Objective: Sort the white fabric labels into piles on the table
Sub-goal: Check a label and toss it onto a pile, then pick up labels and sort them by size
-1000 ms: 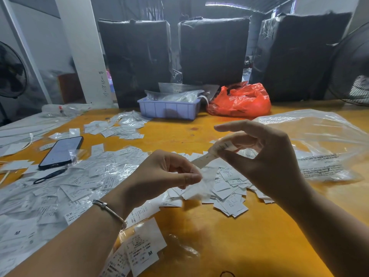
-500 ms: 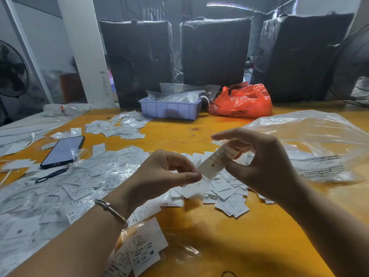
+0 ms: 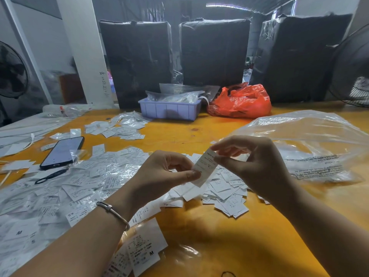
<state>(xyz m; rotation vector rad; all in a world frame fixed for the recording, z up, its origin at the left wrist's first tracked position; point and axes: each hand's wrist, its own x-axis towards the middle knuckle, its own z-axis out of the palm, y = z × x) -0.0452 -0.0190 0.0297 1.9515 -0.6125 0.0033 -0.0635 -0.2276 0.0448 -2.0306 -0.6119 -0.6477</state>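
Head view: both hands hover above the yellow table (image 3: pixel 199 246), sharing 1 white fabric label (image 3: pixel 205 166). The left hand (image 3: pixel 159 176) pinches the label's lower edge between thumb and fingertips; a metal bracelet (image 3: pixel 113 211) sits on that wrist. The right hand (image 3: pixel 257 164) pinches the label's upper right edge between thumb and forefinger, so the label hangs tilted between them, printed face toward the camera.

Directly beneath lies a loose pile of labels (image 3: pixel 225 196). To the left spreads a much wider heap of labels (image 3: pixel 60 192), many in clear sleeves, some showing S, SX or M. A smaller pile (image 3: pixel 117 126) sits farther back on the left. Near the left forearm lies a small bagged bundle marked M (image 3: pixel 143 250).

A black phone (image 3: pixel 61 152) rests on the left. At the right lies a large clear plastic bag (image 3: pixel 311 144). Along the far edge stand a lilac tray (image 3: pixel 169 111) and a red plastic bag (image 3: pixel 241 102).
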